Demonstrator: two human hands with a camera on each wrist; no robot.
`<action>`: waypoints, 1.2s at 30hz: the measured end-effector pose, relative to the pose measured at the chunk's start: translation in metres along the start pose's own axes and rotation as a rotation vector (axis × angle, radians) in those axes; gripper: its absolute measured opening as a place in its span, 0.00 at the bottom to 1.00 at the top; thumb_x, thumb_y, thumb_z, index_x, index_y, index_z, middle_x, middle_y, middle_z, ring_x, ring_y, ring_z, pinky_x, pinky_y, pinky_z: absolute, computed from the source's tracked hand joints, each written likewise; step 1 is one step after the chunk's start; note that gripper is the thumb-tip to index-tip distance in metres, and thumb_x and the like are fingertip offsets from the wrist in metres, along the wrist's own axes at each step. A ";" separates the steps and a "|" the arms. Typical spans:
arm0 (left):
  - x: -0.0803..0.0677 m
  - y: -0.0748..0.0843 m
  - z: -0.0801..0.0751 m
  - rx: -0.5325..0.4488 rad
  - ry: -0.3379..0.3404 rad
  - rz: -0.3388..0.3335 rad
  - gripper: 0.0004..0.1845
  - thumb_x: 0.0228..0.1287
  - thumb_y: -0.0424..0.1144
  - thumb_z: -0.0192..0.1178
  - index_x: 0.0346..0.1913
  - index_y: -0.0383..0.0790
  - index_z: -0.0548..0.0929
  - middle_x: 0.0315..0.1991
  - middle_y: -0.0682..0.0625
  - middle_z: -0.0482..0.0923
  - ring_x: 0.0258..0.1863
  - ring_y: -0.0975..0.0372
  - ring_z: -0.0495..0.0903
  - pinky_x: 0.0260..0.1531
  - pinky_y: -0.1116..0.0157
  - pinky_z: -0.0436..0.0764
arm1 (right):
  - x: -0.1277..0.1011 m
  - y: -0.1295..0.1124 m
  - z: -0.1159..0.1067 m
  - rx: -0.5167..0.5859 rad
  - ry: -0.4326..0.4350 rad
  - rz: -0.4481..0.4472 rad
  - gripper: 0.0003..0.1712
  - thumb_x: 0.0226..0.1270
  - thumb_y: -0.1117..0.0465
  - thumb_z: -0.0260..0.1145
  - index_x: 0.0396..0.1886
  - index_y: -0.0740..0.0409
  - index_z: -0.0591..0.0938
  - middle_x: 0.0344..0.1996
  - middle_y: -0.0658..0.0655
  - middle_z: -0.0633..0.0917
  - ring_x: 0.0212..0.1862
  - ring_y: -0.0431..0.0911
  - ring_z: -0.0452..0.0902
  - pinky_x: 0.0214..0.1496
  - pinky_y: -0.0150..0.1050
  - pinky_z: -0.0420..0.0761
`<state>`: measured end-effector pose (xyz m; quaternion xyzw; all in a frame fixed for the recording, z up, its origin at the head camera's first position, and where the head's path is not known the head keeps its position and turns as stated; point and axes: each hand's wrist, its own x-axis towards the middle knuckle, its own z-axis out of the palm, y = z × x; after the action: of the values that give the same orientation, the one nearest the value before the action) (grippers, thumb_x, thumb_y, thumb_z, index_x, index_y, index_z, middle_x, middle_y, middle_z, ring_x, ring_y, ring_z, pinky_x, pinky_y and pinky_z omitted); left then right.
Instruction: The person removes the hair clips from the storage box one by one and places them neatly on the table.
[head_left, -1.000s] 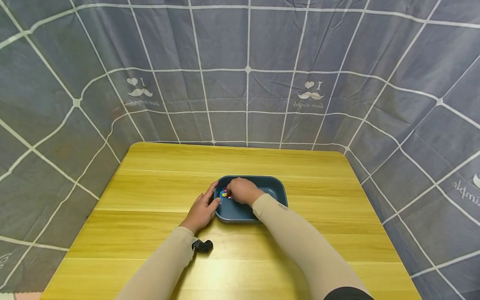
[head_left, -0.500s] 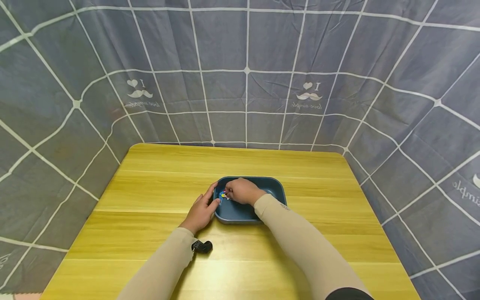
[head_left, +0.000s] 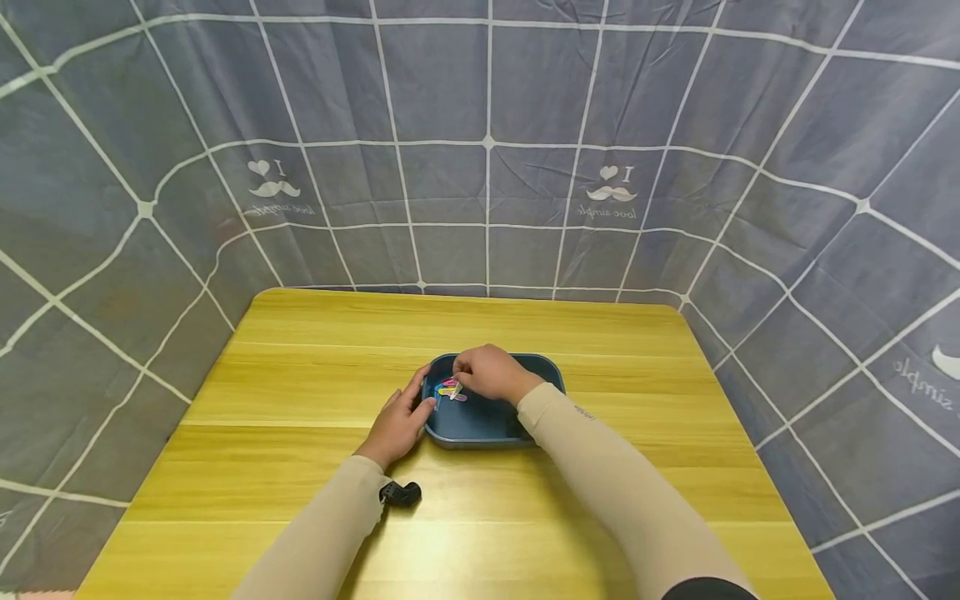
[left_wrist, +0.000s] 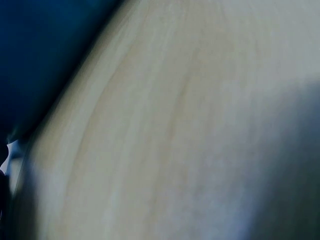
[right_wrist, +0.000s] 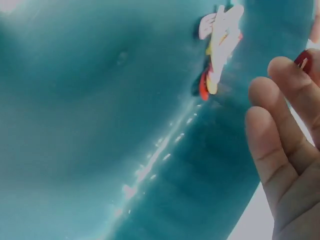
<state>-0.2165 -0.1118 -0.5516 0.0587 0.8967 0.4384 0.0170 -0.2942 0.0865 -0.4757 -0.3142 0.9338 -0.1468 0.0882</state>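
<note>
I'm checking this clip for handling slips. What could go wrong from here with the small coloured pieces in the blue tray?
The right hand appears to pinch only a few of the small coloured pieces, so some could slip back or spill over the low rim of the blue tray. The left hand only rests against the tray's side, so a tug might slide it across the smooth wooden table.

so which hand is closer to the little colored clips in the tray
Right. The right hand is over the tray, fingers right at the clips. The left hand rests outside on the tray's left rim, just beside them.
</note>
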 end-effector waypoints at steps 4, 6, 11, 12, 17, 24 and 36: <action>0.000 -0.001 0.001 0.002 0.011 0.008 0.29 0.69 0.56 0.46 0.67 0.80 0.49 0.66 0.51 0.67 0.69 0.44 0.55 0.69 0.44 0.49 | -0.004 0.001 -0.007 0.051 0.016 0.020 0.10 0.67 0.55 0.59 0.44 0.50 0.82 0.27 0.43 0.82 0.28 0.37 0.74 0.34 0.31 0.77; 0.000 -0.001 0.002 0.000 0.010 0.010 0.29 0.68 0.55 0.46 0.67 0.80 0.49 0.66 0.50 0.67 0.69 0.45 0.55 0.70 0.44 0.49 | -0.006 0.002 -0.009 0.079 0.011 0.032 0.14 0.68 0.57 0.58 0.50 0.51 0.81 0.30 0.45 0.84 0.28 0.37 0.74 0.33 0.31 0.77; 0.000 0.000 0.002 -0.009 0.005 0.012 0.29 0.69 0.55 0.46 0.68 0.78 0.49 0.66 0.49 0.66 0.70 0.44 0.54 0.69 0.42 0.49 | -0.010 0.006 -0.021 0.104 0.032 0.068 0.18 0.67 0.57 0.59 0.56 0.49 0.78 0.33 0.49 0.85 0.28 0.39 0.76 0.32 0.31 0.77; 0.000 0.000 0.002 -0.010 0.005 0.012 0.29 0.68 0.56 0.46 0.68 0.78 0.49 0.66 0.49 0.66 0.70 0.44 0.53 0.68 0.41 0.50 | -0.011 0.007 -0.024 0.102 0.047 0.078 0.18 0.67 0.57 0.59 0.56 0.48 0.78 0.34 0.48 0.85 0.29 0.39 0.76 0.33 0.32 0.78; 0.000 0.001 0.001 -0.017 0.004 0.000 0.29 0.68 0.56 0.46 0.68 0.78 0.50 0.67 0.52 0.64 0.70 0.42 0.51 0.65 0.37 0.53 | -0.018 0.015 -0.041 0.109 0.117 0.131 0.18 0.66 0.56 0.60 0.55 0.45 0.78 0.38 0.47 0.84 0.38 0.39 0.78 0.41 0.34 0.81; 0.000 0.002 -0.001 -0.021 0.000 0.009 0.29 0.69 0.55 0.46 0.68 0.79 0.48 0.68 0.53 0.63 0.70 0.43 0.51 0.66 0.38 0.52 | -0.033 0.033 -0.063 0.165 0.187 0.187 0.20 0.66 0.57 0.61 0.58 0.48 0.77 0.43 0.51 0.83 0.43 0.44 0.79 0.47 0.40 0.82; 0.000 0.002 -0.001 -0.014 -0.005 0.009 0.29 0.69 0.55 0.45 0.68 0.78 0.48 0.69 0.53 0.61 0.70 0.43 0.51 0.69 0.42 0.49 | -0.063 0.075 -0.090 0.340 0.258 0.309 0.21 0.68 0.58 0.58 0.60 0.48 0.74 0.42 0.53 0.83 0.39 0.46 0.81 0.32 0.36 0.80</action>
<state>-0.2166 -0.1115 -0.5496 0.0638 0.8933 0.4445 0.0175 -0.3094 0.2019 -0.4107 -0.1269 0.9361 -0.3254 0.0412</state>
